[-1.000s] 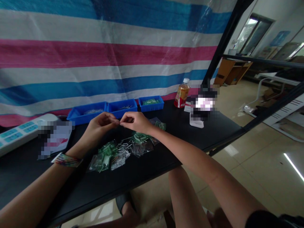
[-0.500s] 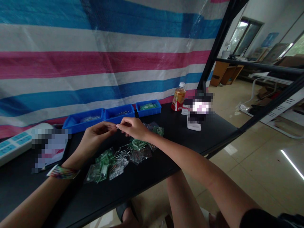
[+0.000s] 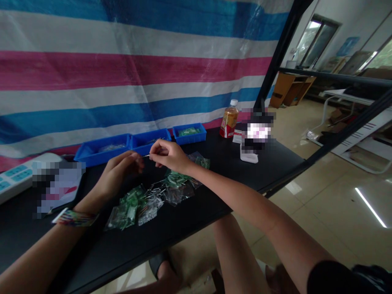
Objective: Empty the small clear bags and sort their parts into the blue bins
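Striped sheet: we face a blue, white and pink sheet (image 3: 92,69) hanging behind the table's far edge.
Black table: our table (image 3: 107,249) carries everything in reach.
Blue trays: a left tray (image 3: 92,159), middle tray (image 3: 136,148) and right tray (image 3: 191,138) line the far edge.
Hands: our left hand (image 3: 118,169) and right hand (image 3: 170,157) are close but apart, each pinching one end of a thin piece.
Small bags: green-filled bags (image 3: 131,204) and loose metal pins (image 3: 156,190) lie between our hands and the near edge.
Thin piece: the piece (image 3: 146,156) bridges our fingertips above the table, towards the far edge; its detail is too small to tell. We do best keeping it level, pinching lightly and steadying one hand while the other adjusts.
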